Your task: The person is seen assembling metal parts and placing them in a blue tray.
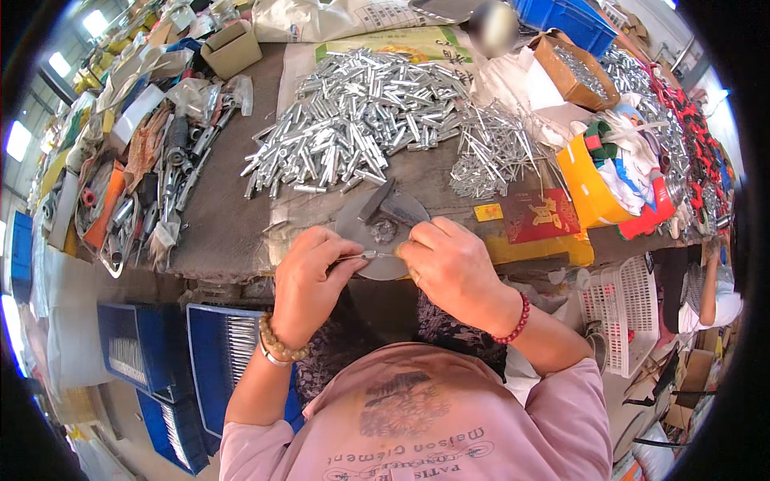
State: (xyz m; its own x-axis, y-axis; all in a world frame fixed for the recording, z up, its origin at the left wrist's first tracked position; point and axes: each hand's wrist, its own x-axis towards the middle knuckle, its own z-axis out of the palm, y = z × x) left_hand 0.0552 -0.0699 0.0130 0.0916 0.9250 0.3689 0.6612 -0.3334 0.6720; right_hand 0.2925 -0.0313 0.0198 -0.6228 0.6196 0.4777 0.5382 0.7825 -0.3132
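Note:
My left hand (309,268) pinches a thin silver metal piece with a small looped part (370,254) jutting from the fingertips. Facing it, my right hand (449,258) is closed on a thin metal pin (387,256), whose end meets or lies close to that piece; whether they are joined I cannot tell. Both hands hover at the table's near edge, over a round grey metal plate (350,218). On this plate rests a dark hammer-like tool (377,201), close to my right fingers. Beyond lie a heap of short silver tubes (353,120) and a smaller heap of thin pins (491,152).
Tools and scraps crowd the left, near a dark-handled screwdriver-like tool (177,140). A yellow container (589,180) stuffed with cloth and a cardboard box (573,72) of metal parts stand right. Blue crates (196,337) sit below left; a white basket (618,313) below right.

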